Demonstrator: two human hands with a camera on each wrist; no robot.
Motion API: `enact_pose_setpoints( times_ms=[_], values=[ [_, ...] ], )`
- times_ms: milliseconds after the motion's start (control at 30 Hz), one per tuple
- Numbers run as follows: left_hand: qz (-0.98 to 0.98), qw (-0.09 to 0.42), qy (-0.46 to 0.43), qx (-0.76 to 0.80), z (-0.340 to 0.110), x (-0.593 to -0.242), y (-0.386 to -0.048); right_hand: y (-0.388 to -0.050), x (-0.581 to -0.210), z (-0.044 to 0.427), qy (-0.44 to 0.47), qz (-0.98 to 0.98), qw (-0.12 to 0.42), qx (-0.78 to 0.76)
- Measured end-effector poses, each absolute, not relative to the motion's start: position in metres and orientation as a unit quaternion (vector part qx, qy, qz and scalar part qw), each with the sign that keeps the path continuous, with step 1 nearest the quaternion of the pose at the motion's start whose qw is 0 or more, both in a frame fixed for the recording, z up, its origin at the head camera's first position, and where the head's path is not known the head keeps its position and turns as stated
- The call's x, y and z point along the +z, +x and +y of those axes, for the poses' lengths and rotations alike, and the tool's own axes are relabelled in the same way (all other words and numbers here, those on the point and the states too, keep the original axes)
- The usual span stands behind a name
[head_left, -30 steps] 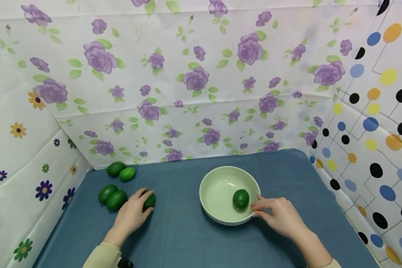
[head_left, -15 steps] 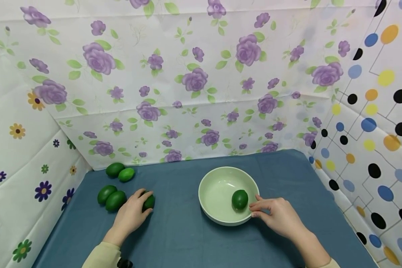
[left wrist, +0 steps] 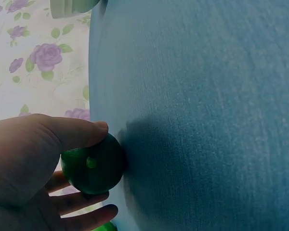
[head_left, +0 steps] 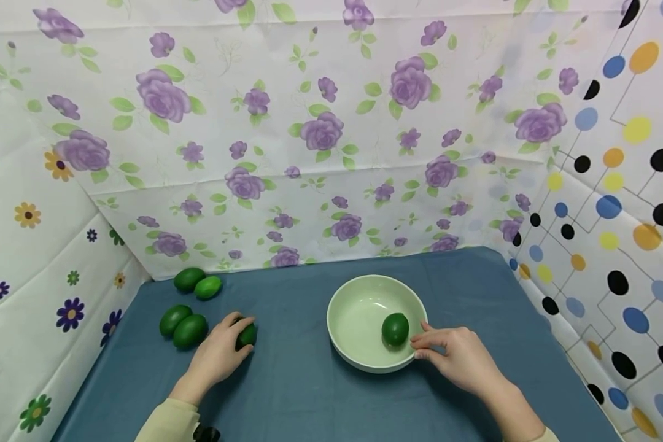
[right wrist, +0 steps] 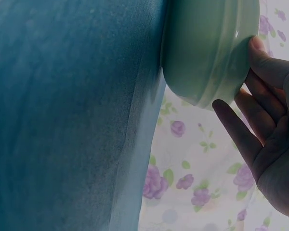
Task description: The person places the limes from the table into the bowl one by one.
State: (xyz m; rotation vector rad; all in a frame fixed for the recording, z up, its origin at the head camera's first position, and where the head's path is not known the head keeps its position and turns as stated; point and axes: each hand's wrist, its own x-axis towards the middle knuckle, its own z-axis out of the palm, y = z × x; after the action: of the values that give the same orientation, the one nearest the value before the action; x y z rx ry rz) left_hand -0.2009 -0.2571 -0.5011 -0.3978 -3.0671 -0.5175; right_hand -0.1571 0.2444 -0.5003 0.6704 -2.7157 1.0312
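Note:
My left hand (head_left: 217, 352) curls its thumb and fingers round a dark green fruit (head_left: 247, 335) on the blue cloth; in the left wrist view the thumb lies on one side of that fruit (left wrist: 94, 166). My right hand (head_left: 460, 355) pinches the right rim of a pale green bowl (head_left: 353, 350), which holds one dark green fruit (head_left: 395, 329). From the side, the right wrist view has the bowl (right wrist: 207, 48) with the thumb at its rim and a finger near its base.
Left of my left hand, two dark green fruits (head_left: 190, 331) touch each other. Behind them lie another dark fruit (head_left: 189, 279) and a brighter green one (head_left: 207, 287). Patterned cloth walls (head_left: 287, 209) bound the blue-covered table (head_left: 293, 393) at the back and sides.

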Motion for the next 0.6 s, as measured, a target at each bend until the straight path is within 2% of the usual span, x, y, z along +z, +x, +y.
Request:
enact_pose_setpoints(
  times_ms=[600],
  values=[
    [-0.979, -0.013, -0.124, -0.164, -0.2547, -0.5012, -0.2005, -0.1566, -0.5007, 0.2448, 0.229, -0.907, 0.087, 0.342]
  ],
)
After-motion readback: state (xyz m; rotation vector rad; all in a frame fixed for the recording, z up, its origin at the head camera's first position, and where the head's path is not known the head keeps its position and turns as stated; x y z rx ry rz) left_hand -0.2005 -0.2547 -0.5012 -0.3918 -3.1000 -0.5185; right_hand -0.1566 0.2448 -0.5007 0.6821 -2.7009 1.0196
